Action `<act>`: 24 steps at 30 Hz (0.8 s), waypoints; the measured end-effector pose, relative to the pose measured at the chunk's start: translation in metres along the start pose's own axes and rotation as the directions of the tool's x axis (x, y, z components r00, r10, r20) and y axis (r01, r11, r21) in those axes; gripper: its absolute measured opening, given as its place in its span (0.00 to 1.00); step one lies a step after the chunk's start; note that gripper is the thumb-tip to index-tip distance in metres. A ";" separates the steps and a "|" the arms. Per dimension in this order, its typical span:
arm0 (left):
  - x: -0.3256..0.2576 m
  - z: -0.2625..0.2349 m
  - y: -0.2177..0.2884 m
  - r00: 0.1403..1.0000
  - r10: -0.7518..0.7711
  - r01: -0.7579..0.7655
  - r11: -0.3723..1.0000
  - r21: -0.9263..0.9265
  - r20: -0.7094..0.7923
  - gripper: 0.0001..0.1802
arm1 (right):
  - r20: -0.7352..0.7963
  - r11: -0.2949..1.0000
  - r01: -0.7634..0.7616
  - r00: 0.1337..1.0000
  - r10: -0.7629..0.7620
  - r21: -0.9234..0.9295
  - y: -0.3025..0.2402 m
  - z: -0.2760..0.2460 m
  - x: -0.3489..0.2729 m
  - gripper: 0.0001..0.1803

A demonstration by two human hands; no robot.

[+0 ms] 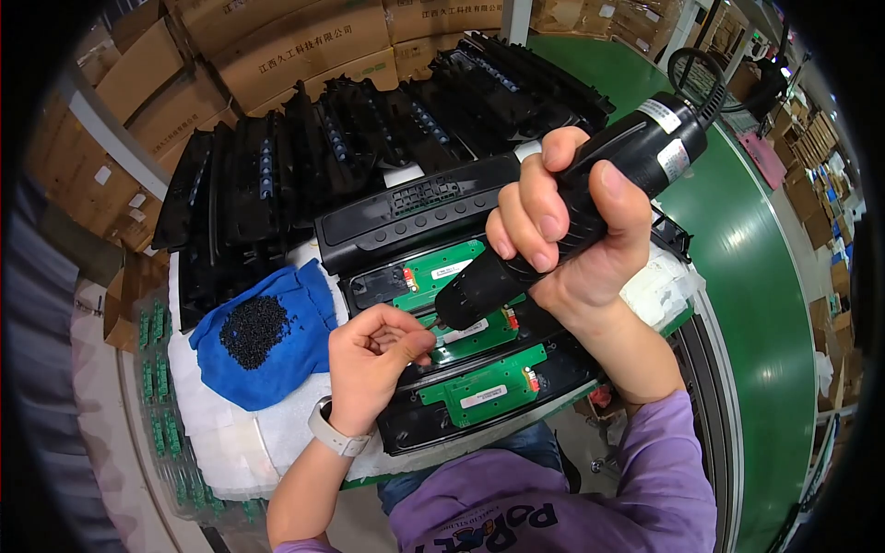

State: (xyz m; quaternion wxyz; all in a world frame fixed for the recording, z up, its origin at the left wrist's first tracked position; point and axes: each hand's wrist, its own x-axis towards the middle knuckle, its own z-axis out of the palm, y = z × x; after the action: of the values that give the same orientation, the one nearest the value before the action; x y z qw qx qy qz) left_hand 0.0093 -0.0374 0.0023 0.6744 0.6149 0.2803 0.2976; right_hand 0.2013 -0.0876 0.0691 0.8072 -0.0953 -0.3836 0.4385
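My right hand (599,249) is wrapped round a black electric screwdriver (479,290), which slants down to the left. Its thin bit reaches the fingertips of my left hand (373,364), which are pinched together; whether they hold the bit or a small screw cannot be made out. Below the tip lies a green circuit board (475,343) in a long black plastic panel. A similar board (493,392) sits in a panel nearer me, and another board (433,281) in one farther back. Left of my left hand, small black screws (256,332) are heaped on a blue cloth (230,373).
Several black panels (341,138) with blue buttons are stacked behind. A black panel (406,221) with round buttons lies in front of them. At left is a clear tray (171,461) of green boards. Cardboard boxes (286,55) rise at the back; a green surface (756,276) runs along the right.
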 end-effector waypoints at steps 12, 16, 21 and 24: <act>-0.005 -0.040 0.044 0.878 0.479 -0.222 0.435 0.873 -0.015 0.21 | -0.019 0.816 -0.031 1.000 0.024 -0.577 -0.007 -0.022 0.038 0.12; -0.024 -0.093 0.040 0.861 0.498 0.193 -0.125 0.973 -0.106 0.20 | -0.051 0.815 -0.052 0.998 0.027 -0.577 0.001 -0.026 0.044 0.11; -0.032 -0.119 0.020 0.874 0.414 0.283 -0.009 0.959 -0.254 0.13 | -0.043 0.799 -0.042 0.999 0.021 -0.600 0.007 -0.032 0.046 0.10; -0.031 -0.122 0.020 0.885 0.399 0.262 0.002 0.965 -0.241 0.08 | -0.049 0.791 -0.047 0.999 0.021 -0.610 0.008 -0.032 0.048 0.10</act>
State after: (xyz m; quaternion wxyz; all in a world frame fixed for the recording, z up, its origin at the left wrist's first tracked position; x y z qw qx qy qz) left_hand -0.1033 0.0212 0.0117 -0.0638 0.8303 0.5235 0.1802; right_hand 0.2339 -0.0397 0.0688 0.7328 -0.3663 -0.4866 0.3035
